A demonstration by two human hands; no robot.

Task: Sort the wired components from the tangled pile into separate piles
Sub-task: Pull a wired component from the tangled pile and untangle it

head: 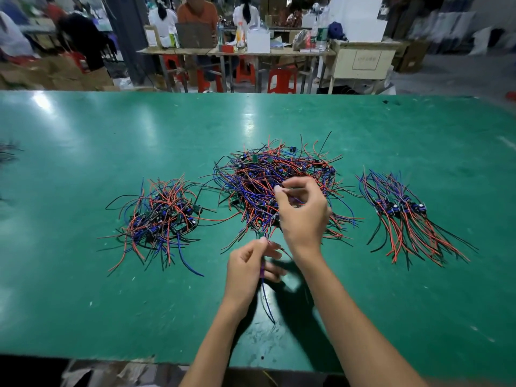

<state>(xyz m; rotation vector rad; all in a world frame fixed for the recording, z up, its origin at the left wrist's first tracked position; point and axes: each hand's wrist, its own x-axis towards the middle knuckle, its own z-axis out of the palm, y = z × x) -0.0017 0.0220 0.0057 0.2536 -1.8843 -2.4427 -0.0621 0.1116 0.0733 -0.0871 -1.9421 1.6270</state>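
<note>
A big tangled pile point(273, 177) of small circuit boards with red, blue and black wires lies at the table's middle. A looser pile point(162, 216) sits to its left, and a neatly fanned pile point(402, 213) to its right. My left hand point(248, 272) pinches a wired component point(264, 283) in front of the tangle, and its blue wires hang down toward me. Raised over the tangle's near edge, my right hand point(303, 210) has its fingers curled, pinching thin wires that come up from the pile.
The green table point(111, 303) stretches wide, with its near edge just below my forearms. A few dark wires point(7, 152) show at the far left edge. Beyond the table stand red stools point(282, 81), work benches and seated people.
</note>
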